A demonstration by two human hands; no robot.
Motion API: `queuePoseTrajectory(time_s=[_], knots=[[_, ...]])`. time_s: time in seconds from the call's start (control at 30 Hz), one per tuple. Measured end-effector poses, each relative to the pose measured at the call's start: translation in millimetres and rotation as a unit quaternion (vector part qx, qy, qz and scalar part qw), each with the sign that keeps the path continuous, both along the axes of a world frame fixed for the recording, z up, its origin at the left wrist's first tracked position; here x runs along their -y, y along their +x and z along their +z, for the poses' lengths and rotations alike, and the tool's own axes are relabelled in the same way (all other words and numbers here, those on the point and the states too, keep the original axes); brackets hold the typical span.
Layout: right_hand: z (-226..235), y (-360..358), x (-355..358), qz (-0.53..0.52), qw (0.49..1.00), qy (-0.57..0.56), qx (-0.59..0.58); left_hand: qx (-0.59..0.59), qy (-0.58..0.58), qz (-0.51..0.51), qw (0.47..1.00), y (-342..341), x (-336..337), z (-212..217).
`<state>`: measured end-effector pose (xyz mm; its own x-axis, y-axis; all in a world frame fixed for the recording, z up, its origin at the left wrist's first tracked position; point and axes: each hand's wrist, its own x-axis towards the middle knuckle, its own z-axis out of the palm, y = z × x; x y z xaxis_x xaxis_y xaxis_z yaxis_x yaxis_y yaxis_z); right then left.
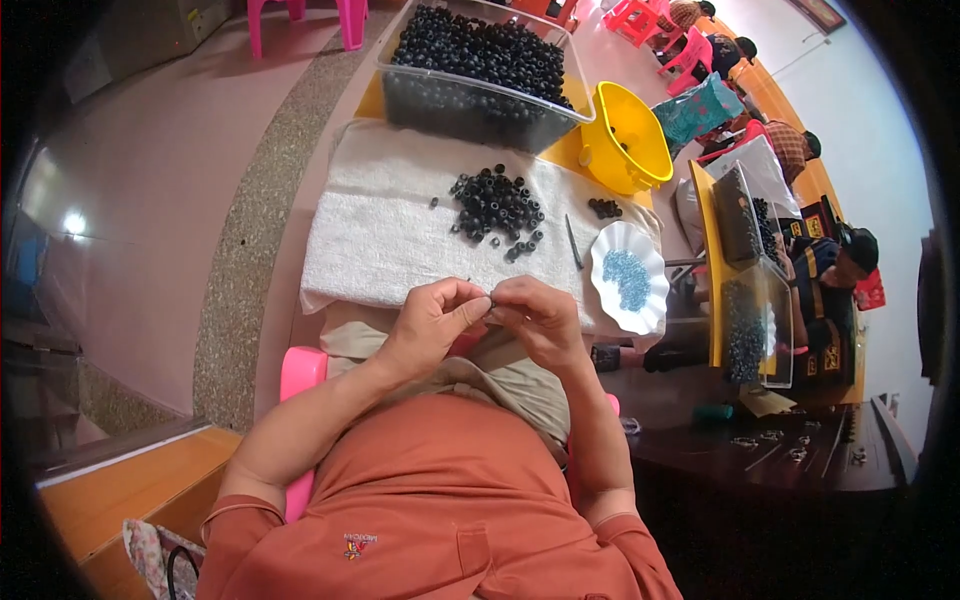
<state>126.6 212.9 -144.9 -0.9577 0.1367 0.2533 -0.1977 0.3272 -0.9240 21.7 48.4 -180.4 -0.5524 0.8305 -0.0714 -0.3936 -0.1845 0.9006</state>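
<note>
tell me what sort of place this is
Probably a small handwork workshop: a clear bin full of small black pieces, a white scalloped dish of tiny blue beads, and another person beside similar bins.

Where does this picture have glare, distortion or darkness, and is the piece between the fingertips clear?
Head view: a bright glare spot at far left; the speckled floor strip curves, and the corners go black; below the dark table at lower right, almost nothing is visible; the piece between left hand and right hand is too small to identify.
</note>
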Motion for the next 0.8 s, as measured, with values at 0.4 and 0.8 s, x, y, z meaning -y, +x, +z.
queuePoseTrajectory(time_s=[0.4,0.8], knots=[[-7.5,2.7,3.7,-0.022,0.998,-0.062,0.0,0.006,-0.004,-0.013,1.0,-1.7,4.8,5.6],[-14.3,-0.4,2.3,-0.021,0.994,-0.107,0.033,-0.253,-0.078,0.049,0.963,-1.4,8.8,21.0]])
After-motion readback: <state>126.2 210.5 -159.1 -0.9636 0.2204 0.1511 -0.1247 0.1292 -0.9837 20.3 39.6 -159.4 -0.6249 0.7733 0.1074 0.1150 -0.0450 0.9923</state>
